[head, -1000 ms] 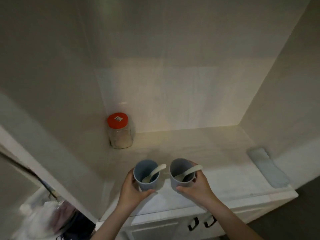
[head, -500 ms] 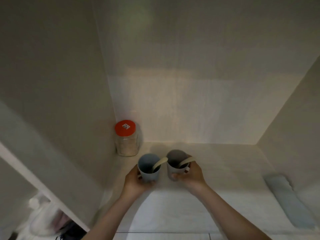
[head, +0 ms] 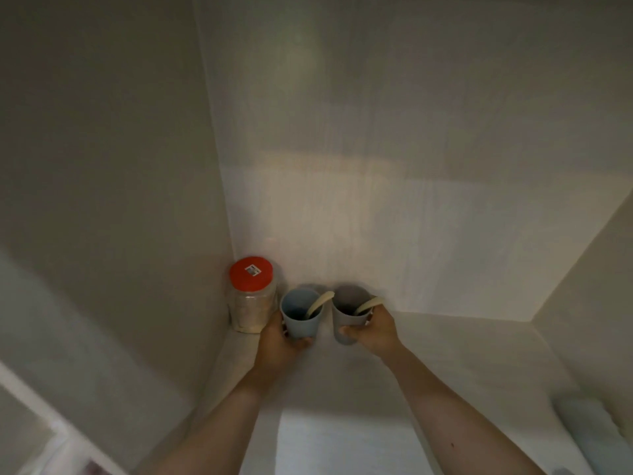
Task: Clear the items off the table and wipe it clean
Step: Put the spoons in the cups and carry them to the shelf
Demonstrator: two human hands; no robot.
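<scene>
A grey cloth (head: 597, 437), blurred and cut off, is seen far right of the jar (head: 252, 296). The blue cup (head: 301, 314) just beside the jar is gripped by the left hand (head: 279, 341); the grey cup (head: 350, 315) beyond is gripped by the right hand (head: 375, 332). A spoon is held in each. The lid sticker is illegible.

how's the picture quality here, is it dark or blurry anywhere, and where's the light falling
Head view: dim overall; a warm patch lights the back wall above the two cups, and a brighter patch falls on the counter between the forearms. The blue cup and grey cup are fairly sharp; the cloth at right is smeared. Wide-angle distortion bends the alcove's edges.
</scene>
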